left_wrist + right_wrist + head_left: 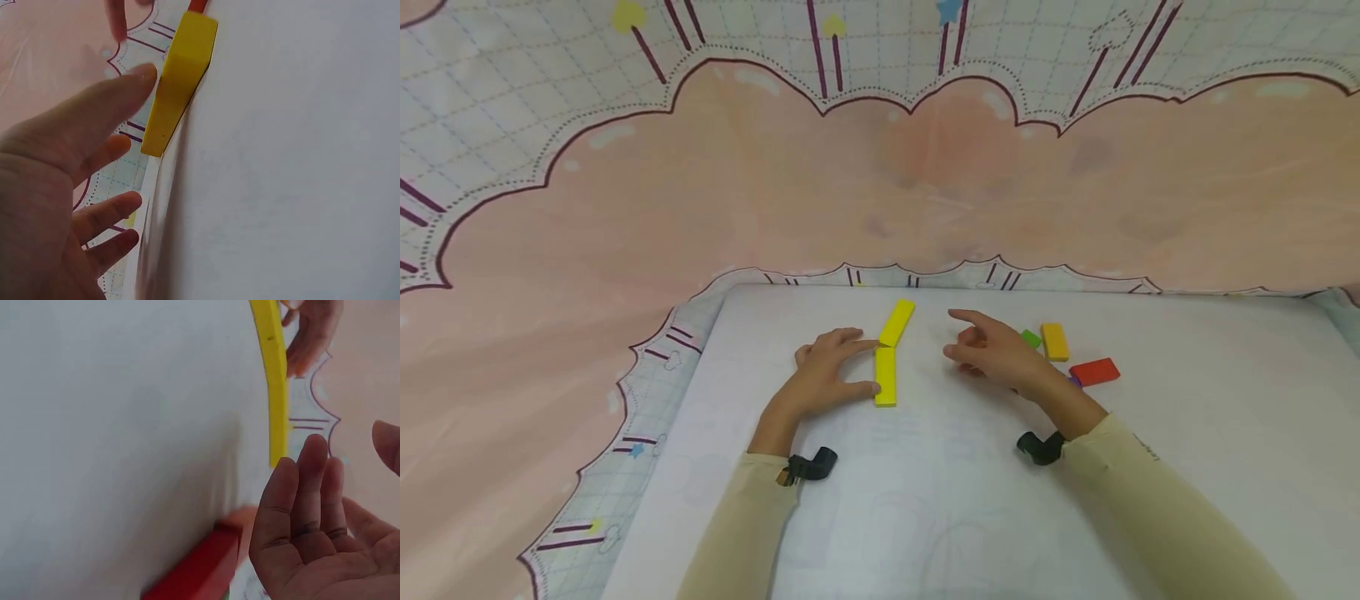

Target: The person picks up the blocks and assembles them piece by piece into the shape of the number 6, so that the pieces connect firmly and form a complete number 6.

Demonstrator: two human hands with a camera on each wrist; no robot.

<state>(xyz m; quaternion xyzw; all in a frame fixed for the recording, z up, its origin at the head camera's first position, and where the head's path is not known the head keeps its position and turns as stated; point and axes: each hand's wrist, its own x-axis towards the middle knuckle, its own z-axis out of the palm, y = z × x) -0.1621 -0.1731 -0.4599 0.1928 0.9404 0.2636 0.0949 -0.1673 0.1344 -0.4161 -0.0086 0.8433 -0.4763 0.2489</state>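
Note:
Two slim yellow blocks meet end to end on the white tabletop in the head view. The near yellow block (pixel 886 379) lies straight, while the far yellow block (pixel 897 323) angles off to the right. At their left side is my left hand (pixel 823 375), its thumb against the near block and its index fingertip at the joint; the fingers are spread and not wrapped round either. My right hand (pixel 1000 354) hovers to the right of them, index finger extended, palm holding nothing in the right wrist view. Partly behind it is an orange-red block (pixel 966 335).
Right of my right hand lie an orange-yellow block (pixel 1056 342), a red block (pixel 1096 372), a small green piece (pixel 1031 338) and a purple piece (pixel 1075 382) mostly hidden by the wrist. A patterned cloth (pixel 925 192) hangs behind the white tabletop (pixel 925 483).

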